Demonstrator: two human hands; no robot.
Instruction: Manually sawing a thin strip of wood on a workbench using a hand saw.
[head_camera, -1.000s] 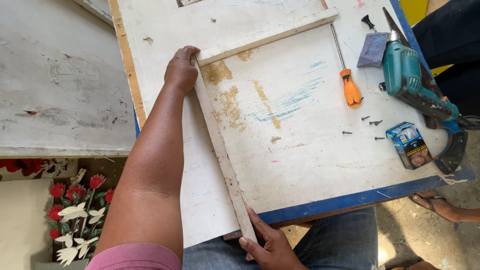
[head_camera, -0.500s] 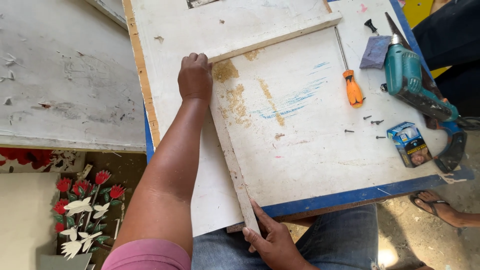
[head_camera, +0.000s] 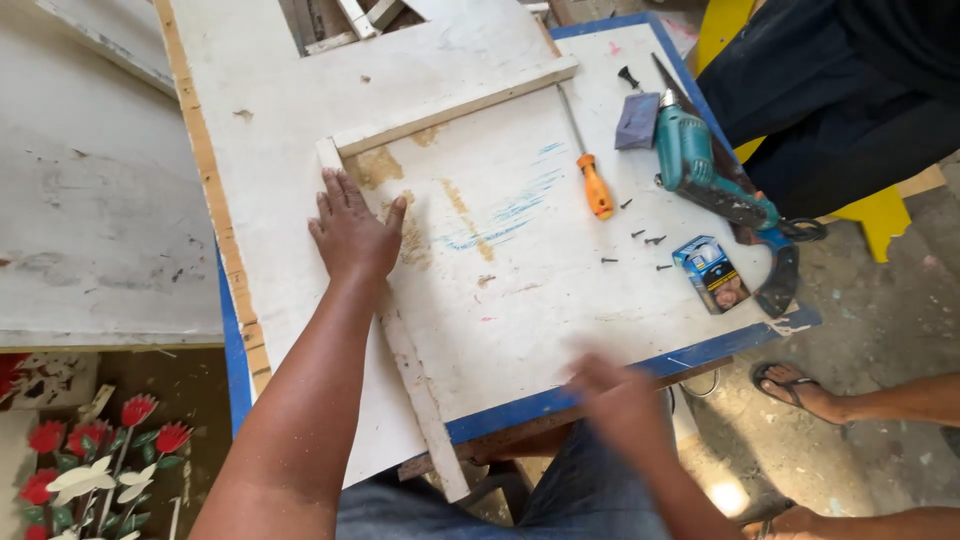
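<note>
Right hand (head_camera: 620, 400) has left the wooden strip (head_camera: 420, 385); left hand (head_camera: 352, 232) now presses it flat.

The middle of the white board (head_camera: 520, 270) lies bare and open. Two wood strips (head_camera: 455, 105) fence its far and left edges. An orange screwdriver (head_camera: 597, 186), loose screws (head_camera: 645, 240), a teal drill (head_camera: 700, 170) and a small box (head_camera: 712, 274) crowd the right edge.

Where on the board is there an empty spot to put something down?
The bare middle of the white board, between the wood strip under the left hand and the loose screws. Also the top left, above the other strip. The right edge is crowded: screwdriver, drill, small box. The right hand blurs over the near edge.
</note>
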